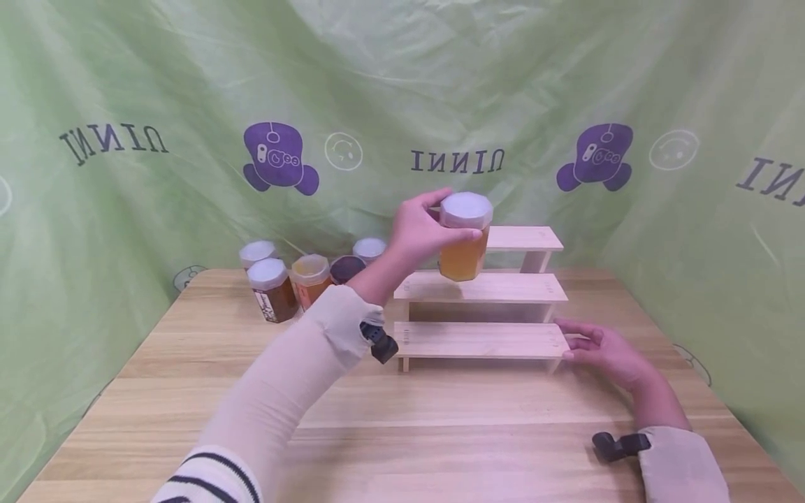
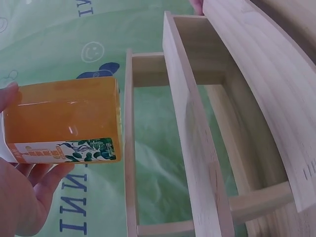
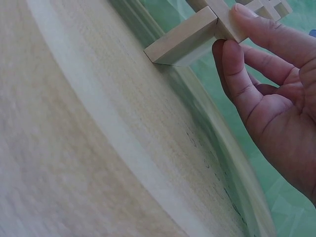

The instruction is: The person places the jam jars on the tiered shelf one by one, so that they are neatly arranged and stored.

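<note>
My left hand (image 1: 418, 229) grips a jar (image 1: 462, 260) of orange-amber contents by its white lid, holding it upright above the middle step of a three-tier wooden stand (image 1: 481, 339). In the left wrist view, the jar (image 2: 64, 118) shows a label with green leaves, and it is apart from the stand (image 2: 197, 143). At the right end of the lowest step is my right hand (image 1: 610, 353). From the right wrist view, thumb and fingers of this hand (image 3: 276, 98) pinch the end of that step (image 3: 227, 22).
Several lidded jars stand at the back left of the wooden table (image 1: 377, 433): a brown one (image 1: 270, 293), an orange one (image 1: 310, 276) and a dark one (image 1: 347, 268) among them. My left forearm partly covers the group. A green printed curtain (image 1: 377, 84) surrounds the table.
</note>
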`<state>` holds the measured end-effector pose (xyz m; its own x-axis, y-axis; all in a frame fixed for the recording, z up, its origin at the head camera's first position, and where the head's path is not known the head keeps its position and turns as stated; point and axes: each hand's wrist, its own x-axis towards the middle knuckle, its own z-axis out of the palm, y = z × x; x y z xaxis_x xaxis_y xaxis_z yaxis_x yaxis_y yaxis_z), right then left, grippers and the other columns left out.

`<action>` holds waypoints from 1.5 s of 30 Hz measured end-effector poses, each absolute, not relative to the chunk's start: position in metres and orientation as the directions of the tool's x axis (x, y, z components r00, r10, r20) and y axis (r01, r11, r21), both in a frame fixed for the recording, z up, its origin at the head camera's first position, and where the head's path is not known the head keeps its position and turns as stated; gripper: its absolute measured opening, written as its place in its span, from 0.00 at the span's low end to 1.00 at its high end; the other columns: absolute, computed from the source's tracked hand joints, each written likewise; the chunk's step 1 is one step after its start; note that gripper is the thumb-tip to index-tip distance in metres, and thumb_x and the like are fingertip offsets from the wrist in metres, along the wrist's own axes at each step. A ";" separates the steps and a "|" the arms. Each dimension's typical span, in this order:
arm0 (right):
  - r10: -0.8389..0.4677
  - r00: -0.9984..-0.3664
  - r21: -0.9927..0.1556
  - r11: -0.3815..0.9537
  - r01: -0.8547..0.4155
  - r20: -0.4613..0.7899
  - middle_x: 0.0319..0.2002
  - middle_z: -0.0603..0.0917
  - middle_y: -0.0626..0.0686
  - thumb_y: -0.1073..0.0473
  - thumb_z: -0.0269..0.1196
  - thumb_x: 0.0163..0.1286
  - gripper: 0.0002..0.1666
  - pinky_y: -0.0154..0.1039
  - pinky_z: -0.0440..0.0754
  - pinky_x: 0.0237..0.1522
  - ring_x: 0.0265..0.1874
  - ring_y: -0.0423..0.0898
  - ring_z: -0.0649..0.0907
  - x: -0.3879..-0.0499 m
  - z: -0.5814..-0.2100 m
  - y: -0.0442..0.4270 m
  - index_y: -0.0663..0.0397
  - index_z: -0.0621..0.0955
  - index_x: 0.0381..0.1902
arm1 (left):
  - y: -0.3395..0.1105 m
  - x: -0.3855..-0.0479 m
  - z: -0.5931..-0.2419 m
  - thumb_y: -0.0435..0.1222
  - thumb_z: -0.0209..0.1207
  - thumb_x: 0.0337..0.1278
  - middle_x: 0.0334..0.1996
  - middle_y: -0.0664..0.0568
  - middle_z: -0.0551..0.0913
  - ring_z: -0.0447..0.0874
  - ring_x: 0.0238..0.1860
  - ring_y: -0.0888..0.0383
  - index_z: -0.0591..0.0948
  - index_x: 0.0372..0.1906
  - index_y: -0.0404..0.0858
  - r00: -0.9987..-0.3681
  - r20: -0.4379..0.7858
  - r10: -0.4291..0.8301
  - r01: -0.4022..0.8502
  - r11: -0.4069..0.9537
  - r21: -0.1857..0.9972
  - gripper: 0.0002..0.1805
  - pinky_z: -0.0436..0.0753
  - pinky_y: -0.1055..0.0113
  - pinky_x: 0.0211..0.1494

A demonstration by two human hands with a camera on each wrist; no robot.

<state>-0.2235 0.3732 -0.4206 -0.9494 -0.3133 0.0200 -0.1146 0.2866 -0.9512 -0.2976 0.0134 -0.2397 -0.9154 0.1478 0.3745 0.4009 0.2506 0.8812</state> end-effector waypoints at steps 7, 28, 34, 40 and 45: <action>-0.317 -0.948 -0.955 0.272 -0.123 0.032 0.51 0.83 0.48 0.69 0.65 0.63 0.40 0.31 0.80 0.49 0.48 0.41 0.84 -0.222 -0.422 0.372 0.73 0.61 0.69 | 0.037 -0.306 -0.237 0.46 0.80 0.31 0.50 0.53 0.83 0.80 0.45 0.61 0.76 0.64 0.40 -0.912 0.378 0.161 0.409 0.290 0.865 0.46 0.80 0.72 0.47; -0.329 -0.944 -0.960 0.251 -0.124 0.036 0.50 0.84 0.48 0.71 0.64 0.64 0.39 0.31 0.81 0.49 0.48 0.41 0.84 -0.221 -0.418 0.372 0.74 0.60 0.69 | 0.079 -0.339 -0.245 0.47 0.79 0.34 0.52 0.55 0.82 0.81 0.47 0.63 0.77 0.63 0.43 -0.920 0.390 0.046 0.388 0.266 0.882 0.43 0.79 0.76 0.47; -0.329 -0.944 -0.959 0.256 -0.125 0.036 0.51 0.83 0.51 0.70 0.65 0.63 0.40 0.32 0.81 0.48 0.47 0.41 0.84 -0.222 -0.418 0.371 0.74 0.60 0.69 | 0.083 -0.346 -0.255 0.46 0.78 0.37 0.52 0.55 0.83 0.81 0.50 0.63 0.78 0.61 0.42 -0.913 0.408 0.007 0.404 0.166 0.900 0.39 0.78 0.75 0.51; -0.317 -0.948 -0.958 0.258 -0.124 0.037 0.50 0.83 0.48 0.71 0.65 0.62 0.40 0.32 0.82 0.48 0.47 0.41 0.83 -0.223 -0.420 0.372 0.75 0.61 0.69 | 0.078 -0.349 -0.268 0.40 0.78 0.39 0.56 0.53 0.81 0.80 0.53 0.62 0.76 0.63 0.41 -0.904 0.421 0.076 0.426 0.065 0.902 0.40 0.79 0.71 0.55; -0.329 -0.943 -0.959 0.254 -0.129 0.040 0.50 0.83 0.46 0.71 0.65 0.63 0.40 0.32 0.81 0.49 0.48 0.41 0.83 -0.224 -0.422 0.374 0.74 0.61 0.69 | 0.071 -0.348 -0.277 0.32 0.76 0.41 0.56 0.51 0.81 0.80 0.54 0.57 0.76 0.63 0.39 -0.913 0.394 0.110 0.402 0.057 0.914 0.37 0.80 0.66 0.56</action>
